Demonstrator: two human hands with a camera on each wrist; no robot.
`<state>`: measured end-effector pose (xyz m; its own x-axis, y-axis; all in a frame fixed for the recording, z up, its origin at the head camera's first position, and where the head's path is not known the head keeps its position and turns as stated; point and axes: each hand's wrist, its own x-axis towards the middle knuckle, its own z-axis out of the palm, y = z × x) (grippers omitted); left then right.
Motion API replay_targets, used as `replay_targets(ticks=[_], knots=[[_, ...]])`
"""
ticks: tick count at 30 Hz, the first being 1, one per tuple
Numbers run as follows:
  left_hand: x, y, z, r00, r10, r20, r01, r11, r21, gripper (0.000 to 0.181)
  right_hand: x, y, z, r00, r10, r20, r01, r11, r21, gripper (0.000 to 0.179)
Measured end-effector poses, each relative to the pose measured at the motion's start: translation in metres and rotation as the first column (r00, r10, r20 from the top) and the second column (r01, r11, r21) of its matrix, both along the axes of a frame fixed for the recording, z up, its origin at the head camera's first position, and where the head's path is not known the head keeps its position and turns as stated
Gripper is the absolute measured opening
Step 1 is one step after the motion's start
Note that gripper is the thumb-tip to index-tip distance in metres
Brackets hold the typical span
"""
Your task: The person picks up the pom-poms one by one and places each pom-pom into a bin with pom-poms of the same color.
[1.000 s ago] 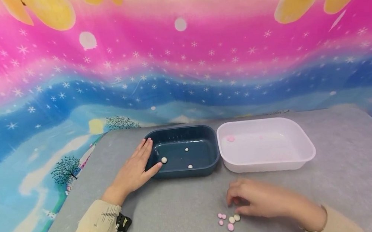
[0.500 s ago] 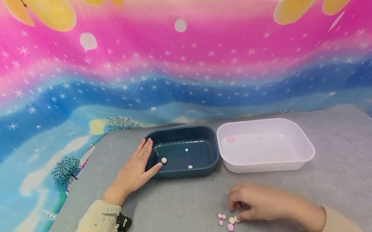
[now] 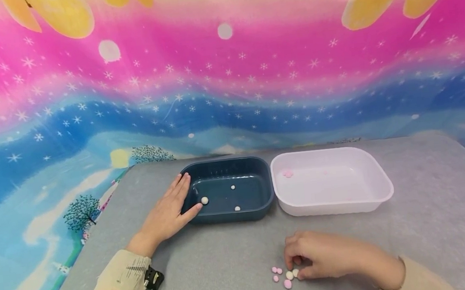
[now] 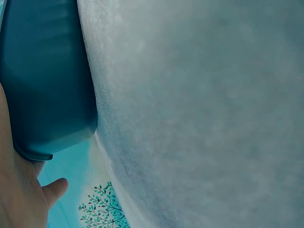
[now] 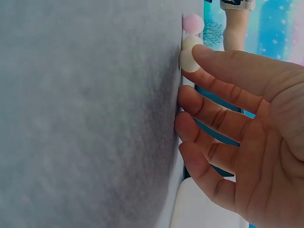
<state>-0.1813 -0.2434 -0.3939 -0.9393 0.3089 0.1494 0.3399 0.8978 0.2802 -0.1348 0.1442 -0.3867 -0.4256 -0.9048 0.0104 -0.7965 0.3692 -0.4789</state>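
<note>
My left hand (image 3: 164, 213) rests along the left side of a dark blue plastic tub (image 3: 231, 217), fingers straight on its rim and thumb over the front corner. Several white balls lie inside, one a larger white ball (image 3: 204, 201) near the thumb. On the cloth at front, my right hand (image 3: 324, 253) has thumb and index finger at either side of a small cream ball (image 5: 189, 61), pinching it on the cloth. Against that sits another cream ball (image 3: 289, 275). A larger pink ball (image 3: 287, 284) and several small pink balls (image 3: 275, 278) lie just left.
A white plastic tub (image 3: 331, 208) stands right beside the dark one, with a cluster of pink pieces (image 3: 287, 173) inside. Grey cloth (image 3: 219, 267) covers the table. Behind hangs a colourful printed backdrop (image 3: 226, 85).
My right hand has come down slightly toward the front, its thumb and index finger closing in on the rightmost cream ball. The left hand and both tubs stay in place.
</note>
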Motion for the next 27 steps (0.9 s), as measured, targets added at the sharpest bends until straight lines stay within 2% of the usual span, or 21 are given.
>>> replay_targets(ticks=[12, 18, 27], knots=[[0.0013, -0.0002, -0.0001, 1.0, 0.005, -0.005, -0.005, 1.0, -0.002, 0.088, 0.0014, 0.0004, -0.0012, 1.0, -0.013, 0.008, 0.013, 1.0, -0.002, 0.018], [0.0009, -0.0001, -0.0004, 1.0, 0.004, -0.001, -0.004, 1.0, 0.001, 0.087, 0.0, 0.0022, -0.0011, 0.997, -0.023, 0.07, 0.024, 1.0, -0.013, 0.016], [0.0005, 0.0002, 0.0005, 1.0, 0.0, 0.001, 0.0, 1.0, 0.006, 0.087, -0.0015, 0.0048, -0.0006, 0.996, -0.02, 0.092, 0.027, 0.997, -0.079, 0.019]])
